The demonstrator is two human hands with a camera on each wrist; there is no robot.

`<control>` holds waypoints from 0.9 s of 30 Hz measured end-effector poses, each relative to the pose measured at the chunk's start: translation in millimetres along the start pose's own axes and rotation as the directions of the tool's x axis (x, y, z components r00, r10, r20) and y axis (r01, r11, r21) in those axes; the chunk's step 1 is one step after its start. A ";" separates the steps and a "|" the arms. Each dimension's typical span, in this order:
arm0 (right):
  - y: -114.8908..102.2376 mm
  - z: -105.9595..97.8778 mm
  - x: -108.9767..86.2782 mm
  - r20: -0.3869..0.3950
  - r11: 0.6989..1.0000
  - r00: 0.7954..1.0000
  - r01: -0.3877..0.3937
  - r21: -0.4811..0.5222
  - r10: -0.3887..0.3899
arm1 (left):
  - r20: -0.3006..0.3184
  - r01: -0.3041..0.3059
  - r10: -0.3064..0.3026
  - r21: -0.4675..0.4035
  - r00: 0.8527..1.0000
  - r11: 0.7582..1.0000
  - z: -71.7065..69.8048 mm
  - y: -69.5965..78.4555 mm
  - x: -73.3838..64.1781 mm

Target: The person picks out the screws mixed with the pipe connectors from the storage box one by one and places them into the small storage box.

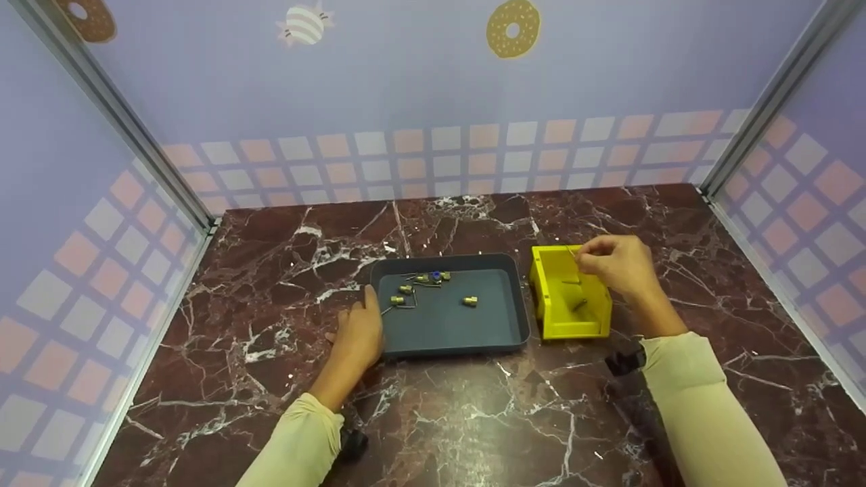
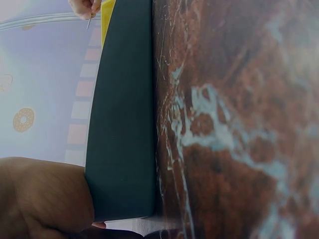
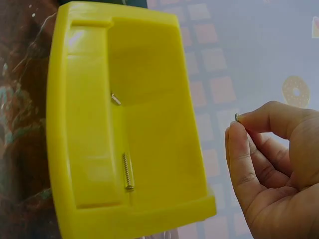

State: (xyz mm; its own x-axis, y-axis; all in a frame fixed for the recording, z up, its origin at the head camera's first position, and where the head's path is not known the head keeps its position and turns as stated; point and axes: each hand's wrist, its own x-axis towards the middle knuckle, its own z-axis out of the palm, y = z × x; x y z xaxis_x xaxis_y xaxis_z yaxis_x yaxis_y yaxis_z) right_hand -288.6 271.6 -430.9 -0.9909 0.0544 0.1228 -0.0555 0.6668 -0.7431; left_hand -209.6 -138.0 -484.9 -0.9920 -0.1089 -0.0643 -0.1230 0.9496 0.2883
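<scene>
Between its thumb and forefinger, my right hand [image 1: 619, 267] pinches a thin metal piece [image 2: 89, 23] over the back of the yellow bin [image 1: 576, 331]. Its exact kind is hard to tell, as the fingertips cover part of it. A threaded screw [image 3: 127, 172] and a smaller metal piece [image 3: 115, 98] lie inside the bin. My left hand [image 1: 358, 331] rests against the left side of the dark grey tray [image 1: 446, 331], one digit stretched along the rim. The tray holds several brass fittings [image 1: 469, 301] and thin bent metal rods [image 1: 406, 306], mostly grouped at its left.
The bin stands just right of the tray on a dark red marbled table [image 1: 460, 419]. Patterned panels [image 1: 433, 88] enclose the table at the back and both sides. A small blue item [image 1: 436, 275] lies among the metal parts in the tray.
</scene>
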 end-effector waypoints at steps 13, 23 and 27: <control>4.6 5.5 0.3 0.003 0.999 1.000 0.030 -0.025 -0.029 | -0.008 0.002 -0.002 -0.010 1.000 1.000 0.7 0.3 -0.6; -8.0 12.5 0.6 0.030 1.000 0.999 0.013 0.026 -0.013 | 0.021 0.022 -0.021 -0.019 1.000 1.000 -1.0 -0.1 0.1; -21.2 22.3 0.6 0.031 0.998 0.999 0.039 0.055 -0.040 | 0.031 0.023 -0.022 -0.020 0.999 1.000 -1.5 0.1 0.1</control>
State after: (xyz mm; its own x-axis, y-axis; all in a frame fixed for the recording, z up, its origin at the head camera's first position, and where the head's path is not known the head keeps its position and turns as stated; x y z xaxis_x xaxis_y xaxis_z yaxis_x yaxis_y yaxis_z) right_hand -290.7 240.8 -429.7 -0.9912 0.0042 0.1322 -0.1005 0.6263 -0.7731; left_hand -209.7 -138.4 -483.4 -0.9876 -0.1211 -0.1003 -0.1464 0.9409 0.3053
